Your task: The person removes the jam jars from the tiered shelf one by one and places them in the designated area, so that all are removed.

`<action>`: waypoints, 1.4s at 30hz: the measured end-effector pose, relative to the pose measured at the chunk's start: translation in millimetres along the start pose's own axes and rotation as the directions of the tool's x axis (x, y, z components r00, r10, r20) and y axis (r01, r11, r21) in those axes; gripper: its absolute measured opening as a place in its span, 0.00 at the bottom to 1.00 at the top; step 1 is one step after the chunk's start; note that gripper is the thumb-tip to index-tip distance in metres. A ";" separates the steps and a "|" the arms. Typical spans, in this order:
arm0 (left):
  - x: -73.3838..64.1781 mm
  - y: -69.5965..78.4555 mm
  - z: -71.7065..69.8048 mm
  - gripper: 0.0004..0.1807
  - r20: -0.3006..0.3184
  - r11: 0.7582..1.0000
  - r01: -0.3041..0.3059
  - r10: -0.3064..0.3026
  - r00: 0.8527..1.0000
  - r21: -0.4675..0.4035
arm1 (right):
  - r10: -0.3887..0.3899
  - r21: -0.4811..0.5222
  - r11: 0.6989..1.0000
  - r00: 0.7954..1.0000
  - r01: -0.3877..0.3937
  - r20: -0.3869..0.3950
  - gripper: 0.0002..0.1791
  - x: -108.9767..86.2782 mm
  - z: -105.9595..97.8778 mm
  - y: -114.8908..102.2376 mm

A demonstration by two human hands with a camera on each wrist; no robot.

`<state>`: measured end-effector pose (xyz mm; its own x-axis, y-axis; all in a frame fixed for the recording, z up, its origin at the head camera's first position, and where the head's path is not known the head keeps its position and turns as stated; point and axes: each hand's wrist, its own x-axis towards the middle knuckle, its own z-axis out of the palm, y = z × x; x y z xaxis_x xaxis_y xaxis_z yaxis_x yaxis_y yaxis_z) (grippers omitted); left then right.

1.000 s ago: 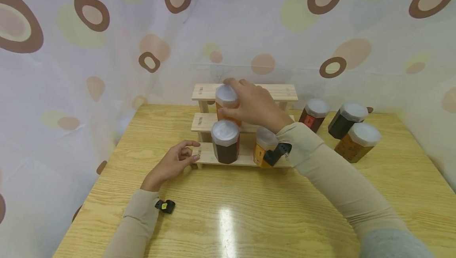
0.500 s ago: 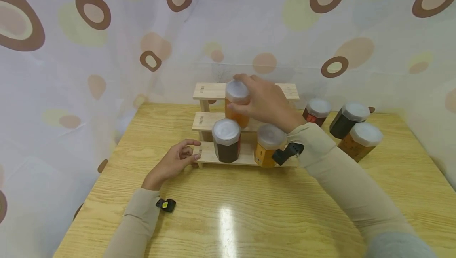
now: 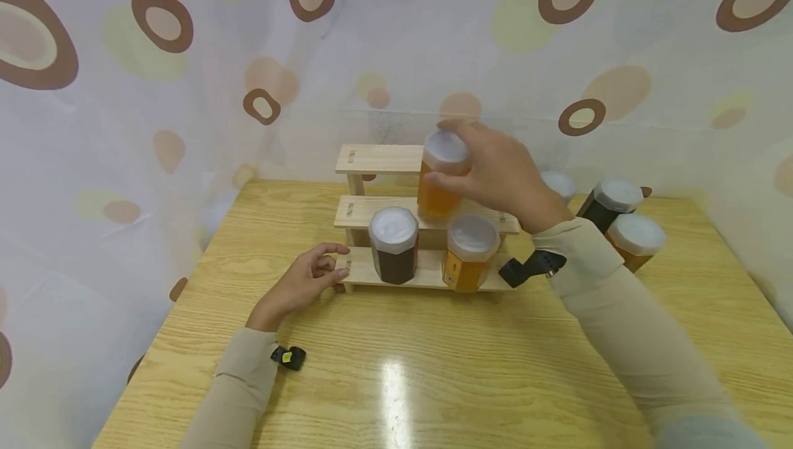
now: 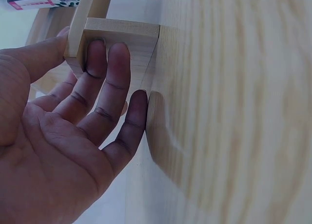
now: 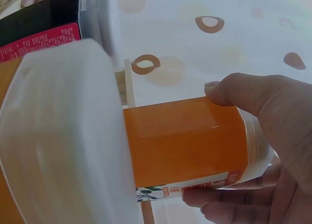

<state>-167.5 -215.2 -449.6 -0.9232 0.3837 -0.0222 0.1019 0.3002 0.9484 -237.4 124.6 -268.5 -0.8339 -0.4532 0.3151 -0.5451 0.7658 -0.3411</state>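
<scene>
Orange jar, long axis nearly upright, lies just left of the palm of the nearer right hand, pinched between its thumb and fingers, while the farther left hand grips an end of the wooden rack.

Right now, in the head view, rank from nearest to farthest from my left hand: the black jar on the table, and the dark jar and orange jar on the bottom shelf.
1. The dark jar, right of your left hand, on the bottom shelf.
2. The orange jar, same shelf, farther right.
3. The black jar, far right on the table.
</scene>
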 end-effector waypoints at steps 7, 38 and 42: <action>-0.4 0.6 0.0 0.22 0.000 1.000 0.006 -0.006 1.000 -0.005 | 0.030 -0.006 1.000 0.999 -0.030 -0.019 0.42 -13.8 -14.9 10.1; 0.3 -0.1 1.2 0.22 0.001 1.000 -0.013 0.013 1.000 0.002 | 0.140 -0.049 0.987 0.963 -0.155 -0.231 0.39 -87.3 -54.9 84.0; 0.6 0.5 1.3 0.22 0.000 1.000 -0.017 0.017 1.000 0.004 | 0.154 -0.055 0.984 0.963 -0.170 -0.223 0.39 -96.2 -56.2 91.4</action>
<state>-167.5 -213.7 -449.6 -0.9213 0.3888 -0.0057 0.1194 0.2967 0.9475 -202.1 263.8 -280.3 -0.8672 -0.2165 0.4485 -0.3897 0.8556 -0.3405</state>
